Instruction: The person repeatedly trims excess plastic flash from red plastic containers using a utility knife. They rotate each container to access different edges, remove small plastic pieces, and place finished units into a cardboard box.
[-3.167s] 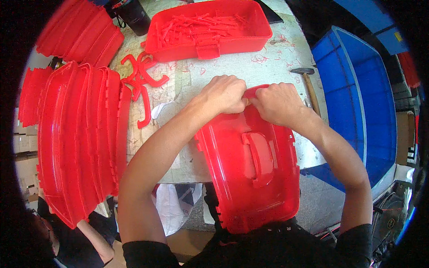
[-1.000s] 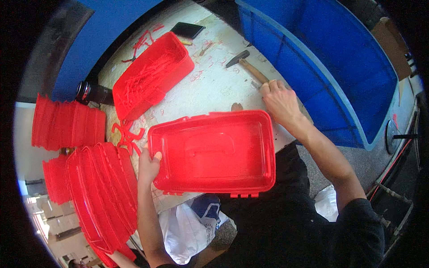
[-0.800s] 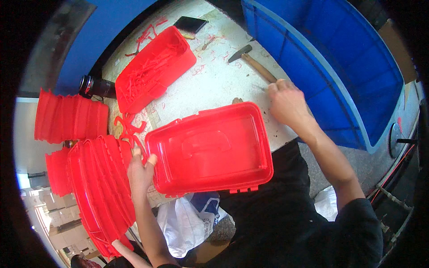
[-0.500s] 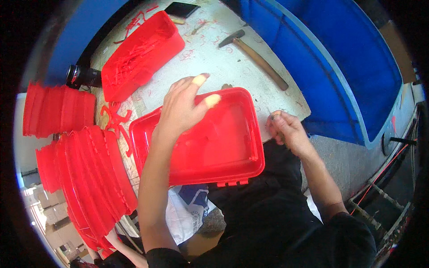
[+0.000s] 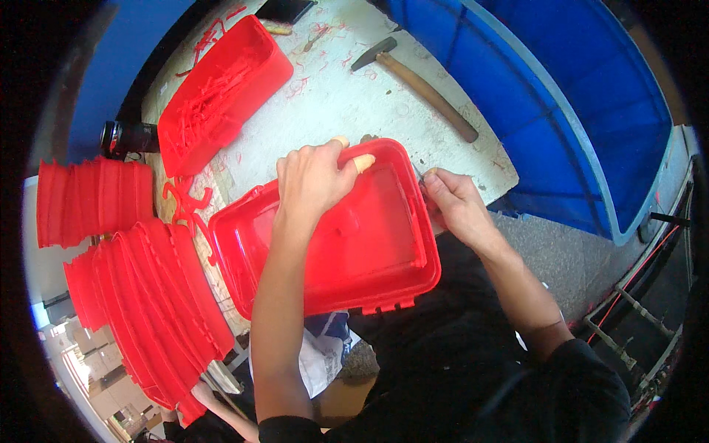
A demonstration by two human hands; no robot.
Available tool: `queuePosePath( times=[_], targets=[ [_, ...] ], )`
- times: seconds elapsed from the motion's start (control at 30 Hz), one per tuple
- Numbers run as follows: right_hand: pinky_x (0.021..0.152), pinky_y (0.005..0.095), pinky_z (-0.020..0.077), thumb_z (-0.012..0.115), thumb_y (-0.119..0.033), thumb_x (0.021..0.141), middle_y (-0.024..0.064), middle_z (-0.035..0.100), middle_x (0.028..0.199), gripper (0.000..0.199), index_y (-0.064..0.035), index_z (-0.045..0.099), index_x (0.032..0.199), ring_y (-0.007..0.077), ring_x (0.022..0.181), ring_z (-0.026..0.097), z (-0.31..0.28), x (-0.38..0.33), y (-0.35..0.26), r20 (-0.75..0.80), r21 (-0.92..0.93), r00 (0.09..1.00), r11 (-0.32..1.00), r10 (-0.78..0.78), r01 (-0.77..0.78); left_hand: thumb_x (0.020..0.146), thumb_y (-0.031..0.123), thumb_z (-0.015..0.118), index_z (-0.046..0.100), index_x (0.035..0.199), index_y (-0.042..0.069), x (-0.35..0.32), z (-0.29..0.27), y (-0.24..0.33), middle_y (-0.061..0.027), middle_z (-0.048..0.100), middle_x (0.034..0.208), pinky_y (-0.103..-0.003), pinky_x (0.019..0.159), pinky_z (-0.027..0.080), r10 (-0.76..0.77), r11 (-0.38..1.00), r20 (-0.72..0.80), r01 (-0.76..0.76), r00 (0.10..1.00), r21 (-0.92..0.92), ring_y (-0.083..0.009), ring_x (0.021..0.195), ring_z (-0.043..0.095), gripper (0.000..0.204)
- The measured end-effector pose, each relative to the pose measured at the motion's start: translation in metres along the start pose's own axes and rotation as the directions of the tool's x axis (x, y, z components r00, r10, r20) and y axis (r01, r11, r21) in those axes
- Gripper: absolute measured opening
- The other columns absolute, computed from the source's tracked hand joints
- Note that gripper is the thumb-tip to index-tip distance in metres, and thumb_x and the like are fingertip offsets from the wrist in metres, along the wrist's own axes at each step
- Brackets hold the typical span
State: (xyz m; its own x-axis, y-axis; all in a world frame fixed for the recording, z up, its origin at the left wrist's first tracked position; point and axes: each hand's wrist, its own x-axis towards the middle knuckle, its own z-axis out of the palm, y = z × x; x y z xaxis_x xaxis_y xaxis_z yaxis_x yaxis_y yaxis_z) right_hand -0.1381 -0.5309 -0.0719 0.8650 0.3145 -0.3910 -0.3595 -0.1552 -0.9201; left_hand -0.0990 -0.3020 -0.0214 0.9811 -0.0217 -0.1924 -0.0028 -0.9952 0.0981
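A shallow red plastic case half (image 5: 354, 277), with hinge tabs on its near edge, lies open side up at the table's edge in front of me. My left hand (image 5: 314, 177) grips its far rim, fingers over the outside and thumb inside; yellow covers sit on the thumb and a fingertip. At the right rim, my right hand (image 5: 454, 203) is closed in a pinch around a small thin tool (image 5: 419, 176), whose tip is close to the rim. Most of that tool is hidden by the fingers, so its kind is unclear.
A red bin (image 5: 229, 96) of red plastic scraps stands at the far left, a hammer (image 5: 425, 85) at the far right. Stacked red cases (image 5: 159, 295) fill the left side, near another person's arm (image 5: 225, 413). A large blue tub (image 5: 546, 111) borders the table.
My left hand has come down from above the case onto its far rim. My right hand has moved left and up to the case's right rim.
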Motion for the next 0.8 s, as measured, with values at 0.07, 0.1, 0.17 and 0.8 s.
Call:
queuePosePath(
  times=[0.07, 0.1, 0.17, 0.8],
  targets=[
    [0.061, 0.0303, 0.0425, 0.046, -0.027, 0.107, 0.0, 0.055, 0.069, 0.035, -0.0013, 0.061, 0.089, 0.0097, 0.066, 0.049, 0.001, -0.003, 0.008, 0.008, 0.003, 1.0, 1.0, -0.008, 0.008, 0.086, 0.059, 0.067, 0.073, 0.101, 0.015, 0.0, 0.0, 0.0, -0.0156, 0.072, 0.076, -0.046, 0.072, 0.053, -0.008, 1.0, -0.014, 0.008, 1.0, 0.003, -0.0352, 0.076, 0.071, 0.047],
    [0.061, 0.0301, 0.0425, 0.046, -0.027, 0.107, -0.0001, 0.055, 0.069, 0.035, -0.0012, 0.061, 0.089, 0.0095, 0.066, 0.048, 0.001, -0.005, 0.011, 0.015, 0.027, 1.0, 1.0, -0.015, 0.015, 0.086, 0.059, 0.067, 0.073, 0.102, 0.015, 0.0, 0.0, 0.0, -0.0155, 0.072, 0.076, -0.046, 0.073, 0.053, -0.012, 1.0, -0.017, 0.012, 1.0, 0.004, -0.0353, 0.076, 0.071, 0.047],
    [0.062, 0.0299, 0.0427, 0.046, -0.027, 0.107, -0.0002, 0.055, 0.069, 0.035, -0.0011, 0.062, 0.09, 0.0093, 0.066, 0.049, 0.002, -0.01, 0.018, 0.017, 0.064, 0.999, 0.998, -0.03, 0.029, 0.087, 0.058, 0.067, 0.074, 0.102, 0.015, 0.002, 0.001, -0.001, -0.0151, 0.073, 0.078, -0.046, 0.074, 0.053, -0.03, 1.0, -0.01, 0.03, 0.999, 0.007, -0.035, 0.077, 0.072, 0.047],
    [0.065, 0.0318, 0.0475, 0.047, -0.03, 0.107, 0.0061, 0.061, 0.072, 0.037, 0.0002, 0.064, 0.092, 0.0118, 0.069, 0.056, -0.001, -0.004, -0.001, 0.01, -0.084, 0.999, 0.995, -0.049, 0.05, 0.087, 0.058, 0.066, 0.074, 0.103, 0.016, 0.003, 0.0, 0.0, -0.0171, 0.073, 0.08, -0.049, 0.074, 0.052, -0.059, 0.998, 0.0, 0.059, 0.998, 0.002, -0.0372, 0.08, 0.071, 0.046]
  ],
)
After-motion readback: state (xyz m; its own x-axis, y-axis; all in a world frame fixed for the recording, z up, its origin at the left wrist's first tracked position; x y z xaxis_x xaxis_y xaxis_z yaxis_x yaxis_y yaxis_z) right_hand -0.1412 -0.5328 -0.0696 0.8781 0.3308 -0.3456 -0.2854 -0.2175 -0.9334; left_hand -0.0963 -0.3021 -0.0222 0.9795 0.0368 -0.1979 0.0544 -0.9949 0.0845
